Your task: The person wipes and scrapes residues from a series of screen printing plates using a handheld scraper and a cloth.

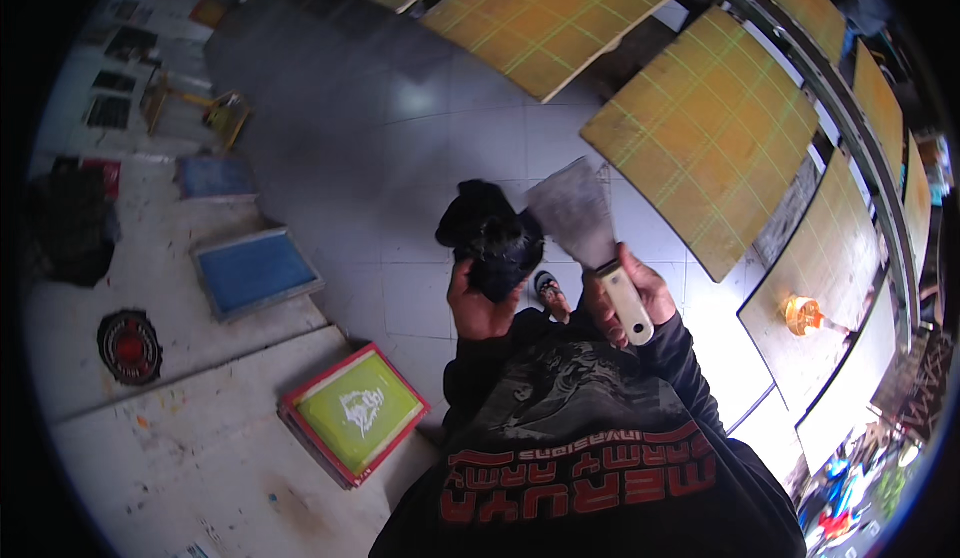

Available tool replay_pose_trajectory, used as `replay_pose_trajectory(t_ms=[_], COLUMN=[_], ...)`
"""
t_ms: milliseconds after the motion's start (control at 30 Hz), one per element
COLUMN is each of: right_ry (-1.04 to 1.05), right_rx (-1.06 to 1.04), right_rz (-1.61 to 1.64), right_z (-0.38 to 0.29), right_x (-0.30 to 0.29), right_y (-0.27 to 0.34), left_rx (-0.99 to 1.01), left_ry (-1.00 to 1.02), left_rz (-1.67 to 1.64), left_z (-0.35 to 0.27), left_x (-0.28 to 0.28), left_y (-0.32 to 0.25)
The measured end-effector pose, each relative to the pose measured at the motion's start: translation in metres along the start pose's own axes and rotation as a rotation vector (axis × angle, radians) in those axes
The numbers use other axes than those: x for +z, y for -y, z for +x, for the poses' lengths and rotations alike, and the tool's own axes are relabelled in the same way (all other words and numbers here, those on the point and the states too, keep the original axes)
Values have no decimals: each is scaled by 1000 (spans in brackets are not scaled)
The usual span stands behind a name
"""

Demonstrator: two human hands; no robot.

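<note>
A bunched black cloth (487, 235) rests in my left hand (480, 310), whose fingers curl around its lower part. My right hand (637, 295) grips a wide scraper by its pale handle (626, 306). The scraper's broad, stained metal blade (576, 213) points up and to the left, close beside the cloth; whether its edge touches the cloth, I cannot tell. Both hands are in front of my chest, above the tiled floor. Below them one of my feet shows in a sandal (549, 288).
At the left, a long white table (225, 400) bears screen-printing frames with blue mesh (259, 273) and yellow-green mesh (360, 411), and a round dark emblem (130, 346). At the right stand several yellowish printing boards (705, 137) along a metal rail; one bears an orange container (802, 315).
</note>
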State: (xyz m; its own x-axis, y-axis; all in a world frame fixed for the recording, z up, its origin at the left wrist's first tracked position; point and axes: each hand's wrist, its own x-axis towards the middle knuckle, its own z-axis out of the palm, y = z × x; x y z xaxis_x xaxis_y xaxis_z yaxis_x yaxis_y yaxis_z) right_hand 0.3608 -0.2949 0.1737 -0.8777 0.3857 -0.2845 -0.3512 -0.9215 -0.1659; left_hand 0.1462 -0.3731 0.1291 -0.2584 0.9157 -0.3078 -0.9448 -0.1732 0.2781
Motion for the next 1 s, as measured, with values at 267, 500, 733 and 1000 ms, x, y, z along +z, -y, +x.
replay_pose_trajectory(t_ms=[267,500,733,1000], right_ry=[286,123,48,-119], right_rx=[2,95,244,-321], right_rz=[182,-572,-714,-805], right_z=[13,14,-27,-24], right_x=[-2,36,-27,-74], right_y=[-10,38,70,-4], left_rx=[-5,-15,-146,-13], left_ry=[203,374,346,205], left_rz=[67,632,294,385], left_z=[-21,-28,-35,-33], left_x=[10,20,1,3], left_y=[-29,-70,-101,-126])
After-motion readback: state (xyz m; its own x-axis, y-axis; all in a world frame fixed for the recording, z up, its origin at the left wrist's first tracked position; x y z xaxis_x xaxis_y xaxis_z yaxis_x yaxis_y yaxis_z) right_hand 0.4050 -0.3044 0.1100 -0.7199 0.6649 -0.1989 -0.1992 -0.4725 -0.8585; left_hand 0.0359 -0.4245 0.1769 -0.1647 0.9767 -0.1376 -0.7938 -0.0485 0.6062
